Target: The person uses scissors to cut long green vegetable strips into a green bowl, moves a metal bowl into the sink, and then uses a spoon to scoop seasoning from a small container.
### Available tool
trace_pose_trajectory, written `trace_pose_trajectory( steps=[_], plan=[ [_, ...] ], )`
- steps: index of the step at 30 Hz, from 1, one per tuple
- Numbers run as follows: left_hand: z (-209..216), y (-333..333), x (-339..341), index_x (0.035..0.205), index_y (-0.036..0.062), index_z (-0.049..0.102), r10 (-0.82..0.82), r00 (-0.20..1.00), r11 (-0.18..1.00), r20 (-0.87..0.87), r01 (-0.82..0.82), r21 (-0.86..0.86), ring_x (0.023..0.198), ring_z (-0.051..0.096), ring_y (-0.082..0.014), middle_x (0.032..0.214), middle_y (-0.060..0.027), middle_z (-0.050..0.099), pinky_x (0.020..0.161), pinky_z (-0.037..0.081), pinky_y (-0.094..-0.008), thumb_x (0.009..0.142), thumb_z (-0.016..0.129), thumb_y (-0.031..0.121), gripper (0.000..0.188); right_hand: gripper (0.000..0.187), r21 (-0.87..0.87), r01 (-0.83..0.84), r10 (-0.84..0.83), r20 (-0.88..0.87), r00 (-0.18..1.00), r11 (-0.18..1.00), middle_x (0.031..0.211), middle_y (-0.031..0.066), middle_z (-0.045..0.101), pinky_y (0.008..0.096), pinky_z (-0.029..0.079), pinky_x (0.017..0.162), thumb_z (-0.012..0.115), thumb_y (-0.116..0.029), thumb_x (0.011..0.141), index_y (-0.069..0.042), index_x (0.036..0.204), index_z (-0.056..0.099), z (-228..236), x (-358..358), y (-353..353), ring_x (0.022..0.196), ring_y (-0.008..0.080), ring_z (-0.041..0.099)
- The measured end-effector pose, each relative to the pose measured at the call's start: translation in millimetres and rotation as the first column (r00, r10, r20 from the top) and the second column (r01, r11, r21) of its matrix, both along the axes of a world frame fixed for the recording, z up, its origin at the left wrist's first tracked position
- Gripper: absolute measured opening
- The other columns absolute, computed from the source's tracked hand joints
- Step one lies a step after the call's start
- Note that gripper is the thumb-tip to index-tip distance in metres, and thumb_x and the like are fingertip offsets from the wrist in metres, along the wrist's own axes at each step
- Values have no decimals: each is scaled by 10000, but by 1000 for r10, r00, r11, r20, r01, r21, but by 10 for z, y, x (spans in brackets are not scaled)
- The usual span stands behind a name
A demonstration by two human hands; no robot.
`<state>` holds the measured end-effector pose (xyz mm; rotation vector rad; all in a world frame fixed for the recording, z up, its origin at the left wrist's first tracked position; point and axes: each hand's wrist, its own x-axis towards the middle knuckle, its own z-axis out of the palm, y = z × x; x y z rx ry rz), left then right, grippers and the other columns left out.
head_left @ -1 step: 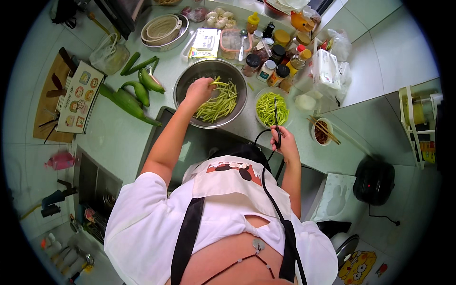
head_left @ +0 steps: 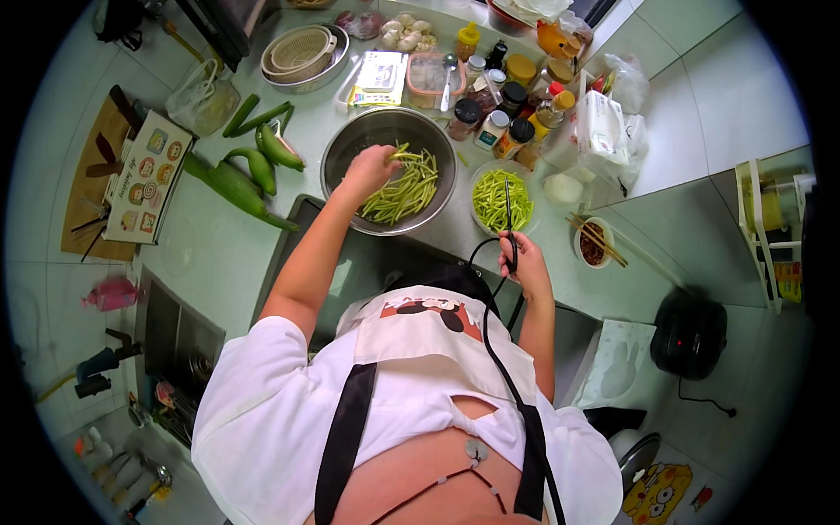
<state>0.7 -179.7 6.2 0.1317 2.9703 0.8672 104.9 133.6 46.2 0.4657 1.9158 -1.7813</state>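
In the head view my left hand (head_left: 371, 170) is over the steel bowl (head_left: 352, 136), its fingers closed at the tip on some thin green stalks; exactly how many is hidden. More cut green stalk pieces (head_left: 404, 194) lie heaped in the bowl's right half. My right hand (head_left: 522, 260) grips black-handled scissors (head_left: 511, 247), their narrow dark blades pointing away from me. Those blades lie over a clear tub (head_left: 475, 182) full of shorter green cut pieces (head_left: 496, 199). A black cable (head_left: 492, 337) runs below my right hand and over the apron (head_left: 376, 337).
Several green gourds (head_left: 229, 192) lie left of the bowl. Jars and bottles (head_left: 514, 96) crowd the back right. A small bowl (head_left: 581, 248) with chopsticks (head_left: 602, 242) stands right of the tub. Nested strainers (head_left: 302, 54) sit at the back left, a knife block (head_left: 144, 188) at far left.
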Motion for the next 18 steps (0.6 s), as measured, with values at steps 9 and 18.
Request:
trace_pose_trajectory(
  steps=[9,18],
  plan=[
    [-114,311,252,1120,-10,440,2,911,987,413,65,-149,1056,478,-312,1131,-195,495,872,329,-479,559,662,552,824,258,-18,-23,23,16,1000,1000,601,-9,549,175,273,354,578,-247,814,-88,1011,532,-24,-21,5,418,58,494],
    [-308,258,72,1037,38,535,25,901,989,433,-86,121,1008,517,-293,1034,-180,562,858,362,-419,549,726,382,627,259,-27,-13,13,17,1000,1000,605,-5,548,171,289,363,582,-250,812,-88,1009,537,10,-50,49,422,63,497]
  ],
)
